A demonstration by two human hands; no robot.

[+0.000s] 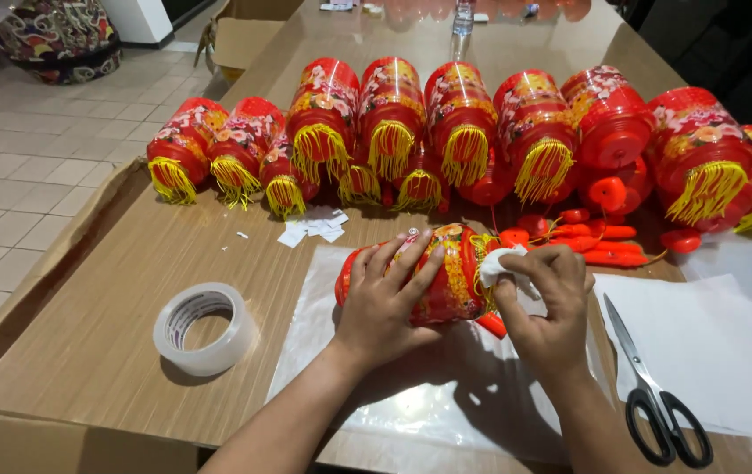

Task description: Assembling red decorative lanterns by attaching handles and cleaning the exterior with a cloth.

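Red lantern (446, 272) lies on clear plastic sheet (393, 412) on the desk (95, 351) | your left hand (385, 303) clamps its body | your right hand (544, 303) pinches white paper (503, 263) at its end | step: seemingly wiping or padding | next: steady grip | scissors (652, 399), tape roll (205, 327) near.

Head-worn view, angled down, close over table (113, 351)
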